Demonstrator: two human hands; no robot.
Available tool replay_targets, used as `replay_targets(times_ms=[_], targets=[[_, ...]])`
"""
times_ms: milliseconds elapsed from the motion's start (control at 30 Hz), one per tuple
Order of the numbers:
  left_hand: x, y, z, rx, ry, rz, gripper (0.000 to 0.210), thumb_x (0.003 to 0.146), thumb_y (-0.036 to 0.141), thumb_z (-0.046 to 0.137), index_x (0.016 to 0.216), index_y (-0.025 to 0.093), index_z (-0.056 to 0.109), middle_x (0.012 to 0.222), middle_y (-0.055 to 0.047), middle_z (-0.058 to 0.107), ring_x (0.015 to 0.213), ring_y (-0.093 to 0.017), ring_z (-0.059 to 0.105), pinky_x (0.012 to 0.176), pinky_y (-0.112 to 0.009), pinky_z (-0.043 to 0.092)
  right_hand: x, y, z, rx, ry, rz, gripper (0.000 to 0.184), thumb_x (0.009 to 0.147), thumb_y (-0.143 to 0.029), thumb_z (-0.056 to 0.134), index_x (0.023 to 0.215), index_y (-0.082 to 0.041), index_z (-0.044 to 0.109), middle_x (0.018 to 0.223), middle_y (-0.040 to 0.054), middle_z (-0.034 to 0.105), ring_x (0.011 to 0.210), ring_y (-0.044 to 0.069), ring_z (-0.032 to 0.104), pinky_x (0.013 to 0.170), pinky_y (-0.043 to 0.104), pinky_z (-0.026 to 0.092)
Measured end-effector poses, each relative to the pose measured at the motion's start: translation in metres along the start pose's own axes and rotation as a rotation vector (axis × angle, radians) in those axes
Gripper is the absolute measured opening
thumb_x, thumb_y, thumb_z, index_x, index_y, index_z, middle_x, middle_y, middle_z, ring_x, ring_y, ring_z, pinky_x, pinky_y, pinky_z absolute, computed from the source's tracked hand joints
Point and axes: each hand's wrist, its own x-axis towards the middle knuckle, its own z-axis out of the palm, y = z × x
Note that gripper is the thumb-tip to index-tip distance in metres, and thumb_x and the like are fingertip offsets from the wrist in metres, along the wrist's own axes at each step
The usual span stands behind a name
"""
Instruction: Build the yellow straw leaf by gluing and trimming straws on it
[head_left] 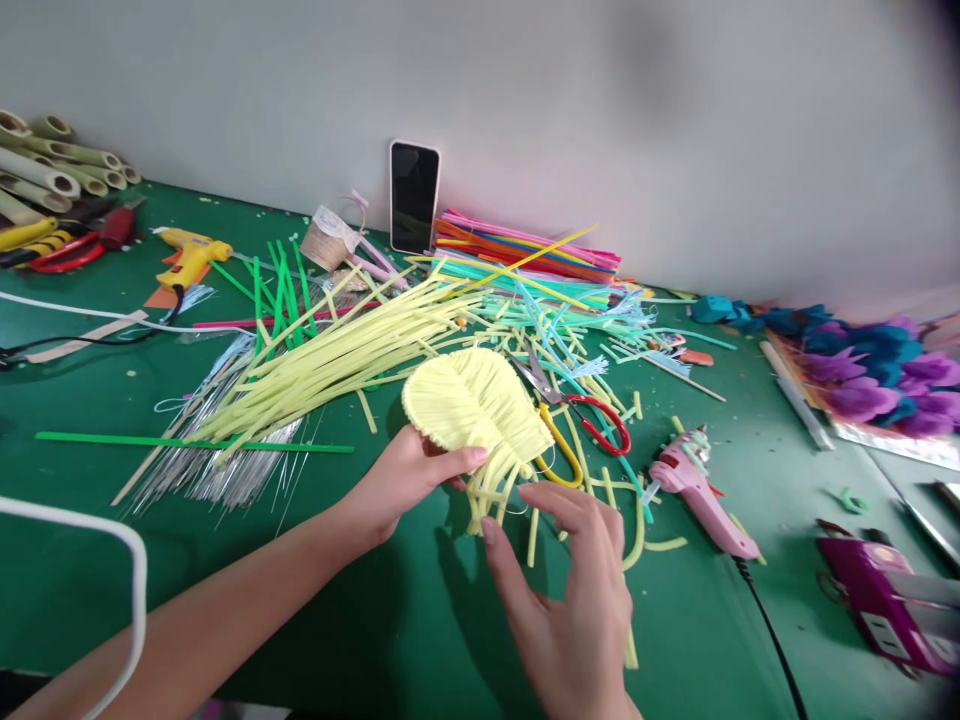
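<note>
A pale yellow leaf shape [469, 395], built of ribbed fuzzy strips, is pinched near its base between the thumb and fingers of my left hand [397, 485]. Loose strip ends hang below it, with a thin looped wire beside them. My right hand [574, 590] is just right of these ends, thumb and index finger apart; whether a fingertip touches the wire I cannot tell. Behind the leaf lie scissors [604, 425] with red and yellow handles. A bundle of pale yellow pipe cleaners [345, 360] spreads to the left.
A pink glue gun [705, 500] lies at right, a yellow one [191, 257] at left. Metal wires [240, 470] and a green strip [112, 438] lie left. A phone [414, 197] leans on the wall. A white cable [139, 580] crosses near my left forearm. Purple flowers [862, 380] lie right.
</note>
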Motion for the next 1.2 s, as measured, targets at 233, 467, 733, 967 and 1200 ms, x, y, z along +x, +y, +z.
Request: replay_targets(times_ms=[233,467,733,967,1200], targets=[[-0.003,0.003,0.009,0.044,0.002,0.056,0.032,0.072,0.034,0.081,0.096,0.017,0.068,0.099,-0.005,0.074,0.102,-0.025,0.065,0.092,-0.036,0.048,0.005,0.002,0.005,0.048,-0.079,-0.022,0.013,0.088,-0.010,0.067,0.090,-0.023,0.063,0.077,0.0001,0.069,0.076,0.018,0.056,0.072,0.032,0.048],[0.000,-0.001,0.007,-0.013,0.001,0.049,0.036,0.072,0.028,0.082,0.104,0.017,0.070,0.104,-0.005,0.075,0.103,-0.024,0.065,0.096,-0.034,0.046,0.000,-0.005,0.004,-0.082,-0.049,-0.143,0.016,0.085,-0.005,0.068,0.093,-0.018,0.066,0.081,0.0040,0.072,0.079,0.021,0.055,0.071,0.035,0.045],[0.001,-0.003,0.004,-0.040,-0.005,-0.027,0.024,0.074,0.029,0.082,0.088,0.016,0.068,0.079,0.001,0.067,0.072,-0.013,0.059,0.068,-0.025,0.048,-0.001,-0.010,-0.001,-0.170,-0.089,-0.153,0.004,0.086,-0.013,0.069,0.087,-0.017,0.066,0.082,0.0094,0.068,0.080,0.024,0.053,0.071,0.039,0.042],[0.000,-0.003,0.004,-0.012,0.002,-0.030,0.022,0.075,0.028,0.080,0.090,0.016,0.068,0.083,0.000,0.067,0.077,-0.014,0.059,0.072,-0.027,0.048,0.005,-0.006,0.000,-0.104,-0.064,-0.081,0.020,0.089,-0.029,0.070,0.095,-0.016,0.057,0.077,0.0039,0.063,0.077,0.021,0.054,0.070,0.034,0.042],[0.001,-0.006,0.004,-0.011,-0.024,0.037,0.017,0.079,0.027,0.078,0.090,0.016,0.070,0.091,-0.002,0.072,0.089,-0.017,0.064,0.094,-0.033,0.048,0.001,0.002,0.003,-0.046,-0.115,-0.092,0.007,0.090,-0.012,0.066,0.093,-0.017,0.061,0.082,0.0060,0.065,0.078,0.021,0.054,0.071,0.035,0.043]])
